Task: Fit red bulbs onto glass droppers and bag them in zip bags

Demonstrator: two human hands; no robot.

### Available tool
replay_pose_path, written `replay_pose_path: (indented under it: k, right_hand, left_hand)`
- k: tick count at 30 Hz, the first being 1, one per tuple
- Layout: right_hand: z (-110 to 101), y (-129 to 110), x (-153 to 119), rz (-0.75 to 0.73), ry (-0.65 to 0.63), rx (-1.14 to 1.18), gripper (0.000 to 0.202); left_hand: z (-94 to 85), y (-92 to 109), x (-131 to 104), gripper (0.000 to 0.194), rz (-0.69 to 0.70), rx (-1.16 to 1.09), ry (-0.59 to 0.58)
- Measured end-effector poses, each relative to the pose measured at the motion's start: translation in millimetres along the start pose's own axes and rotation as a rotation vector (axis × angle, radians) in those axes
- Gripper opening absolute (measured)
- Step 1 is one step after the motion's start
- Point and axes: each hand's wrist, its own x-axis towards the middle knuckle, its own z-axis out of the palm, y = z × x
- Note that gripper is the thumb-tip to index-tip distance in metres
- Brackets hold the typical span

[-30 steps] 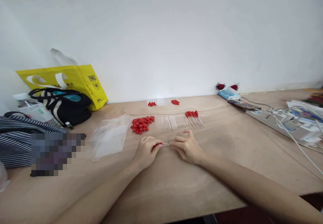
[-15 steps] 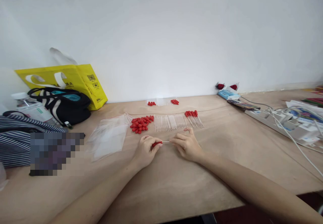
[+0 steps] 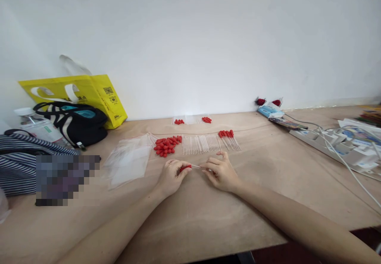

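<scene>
Surface finishes: wooden tabletop (image 3: 190, 220), assorted plastics, cloth.
The tabletop looks smooth with a soft sheen; the wall (image 3: 208, 37) is matt. Red pieces (image 3: 165, 147) appear smooth, faintly glossy; plastic or rubber, cannot tell. Pale sticks (image 3: 202, 144): too small to identify material. Flat bags (image 3: 131, 162) are thin, clear plastic film. Bottle (image 3: 44, 132): clear plastic. Striped bag (image 3: 18, 178): matt cloth. Power strip (image 3: 308, 138): smooth white plastic.

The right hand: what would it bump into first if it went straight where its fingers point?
Probably the left hand, at the fingertips pinching a red piece. The right hand points there along a thin stick, though depth is hard to judge.
</scene>
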Motion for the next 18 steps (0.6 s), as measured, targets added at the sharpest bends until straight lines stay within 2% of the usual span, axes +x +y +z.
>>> replay_pose_path:
  k: [6,15,18]
  right_hand:
    - [5.5,3.5,-1.6,-0.057,-0.008,0.013,0.019]
    - [3.3,11.5,2.2,-0.161,-0.067,-0.115,0.029]
    - [4.2,9.9,1.6,-0.161,-0.047,-0.105,0.029]
  left_hand:
    - [0.1,0.1,-0.9,0.013,0.028,0.013,-0.010]
    - [0.2,2.2,-4.7,0.014,0.142,0.095,-0.075]
    - [1.6,2.2,-6.1,0.015,0.162,0.100,-0.055]
